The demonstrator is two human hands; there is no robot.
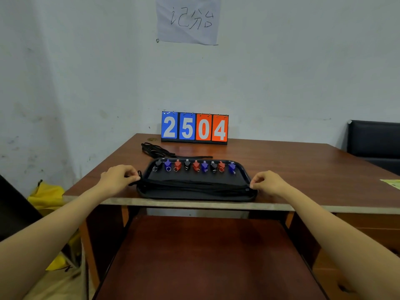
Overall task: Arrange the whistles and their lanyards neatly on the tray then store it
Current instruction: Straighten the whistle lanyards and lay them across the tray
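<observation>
- the brown wooden counter (281, 161) stands against a pale wall, and a dark red shelf (205, 256) sits lower, under its front edge.
- a sheet of paper (187, 19) with handwritten characters hangs on the wall above.
- a flip scoreboard (194, 127) stands upright at the back of the counter; it shows 2 and 5 on blue, 0 and 4 on orange.
- the black tray (194, 197) lies flat near the counter's front edge, long side toward the person.
- the left hand (118, 177) is at the tray's left end; its grip is closed, fingertips pinching the left end of the lanyards.
- the right hand (269, 182) is at the tray's right end; its grip is curled in the same way, pinching the right end.
- the black lanyards (194, 185) lie as one straight bundle across the near half of the tray, from rim to rim.
- a loose heap of black cords (157, 149) lies on the counter just behind the tray, toward the left.
- nine whistles (195, 165) stand in a row along the tray's far side, black, blue and red, with their rings toward the person.
</observation>
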